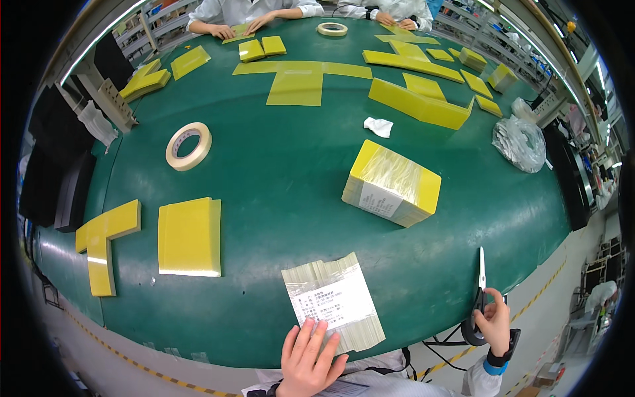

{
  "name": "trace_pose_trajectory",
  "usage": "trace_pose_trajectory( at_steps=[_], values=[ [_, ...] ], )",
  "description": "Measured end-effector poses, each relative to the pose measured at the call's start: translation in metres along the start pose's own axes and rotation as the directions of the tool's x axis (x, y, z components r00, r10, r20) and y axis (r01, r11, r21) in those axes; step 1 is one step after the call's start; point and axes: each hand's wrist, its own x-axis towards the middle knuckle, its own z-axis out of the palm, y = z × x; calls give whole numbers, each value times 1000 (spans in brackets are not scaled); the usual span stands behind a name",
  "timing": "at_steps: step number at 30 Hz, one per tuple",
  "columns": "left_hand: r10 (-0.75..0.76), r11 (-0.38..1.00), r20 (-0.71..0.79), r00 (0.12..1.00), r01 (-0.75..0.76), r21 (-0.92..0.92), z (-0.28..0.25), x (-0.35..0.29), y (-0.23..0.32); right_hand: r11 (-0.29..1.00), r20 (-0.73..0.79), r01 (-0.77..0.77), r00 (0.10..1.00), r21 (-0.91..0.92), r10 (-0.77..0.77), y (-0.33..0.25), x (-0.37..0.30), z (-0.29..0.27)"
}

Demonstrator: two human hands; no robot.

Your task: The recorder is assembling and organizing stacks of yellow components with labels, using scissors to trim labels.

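My left hand [309, 357] lies with fingers stretched out over the near edge of a stack of thin sheets [364, 331], seen on its pale edges. A white printed label [337, 298] is stuck across this stack, and my fingertips touch its lower part. At the table's right front edge, my right hand [494, 322] has its fingers closed at the black handles of a pair of scissors [482, 268]. The blades point away from me and look closed together. Beyond the labelled stack stands a yellow block of sheets [390, 175] in clear wrap, with a white label on its side.
On the left are a masking tape roll [189, 147], a square yellow stack [190, 237] and T-shaped yellow pieces [99, 241]. A crumpled white scrap [378, 127] and a clear plastic bag [519, 144] lie farther off. Two co-workers' hands [241, 30] handle yellow sheets across the green table [264, 178].
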Motion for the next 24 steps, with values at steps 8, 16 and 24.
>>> trace_pose_trajectory(
  at_steps=[8, 16, 24],
  values=[
    [99, 994, -163, 982, -106, -38, 32, -19, -14, 551, 589, -313, 675, 774, -444, -54, -75, 15],
    [65, 986, -201, 977, -94, -137, 28, -19, -16, 782, 842, -346, 43, 518, -538, -81, -55, 31],
    [25, 999, -160, 987, -19, 36, -27, 37, 5, 714, 798, -390, 106, 582, -593, -88, -64, 33]
  ],
)
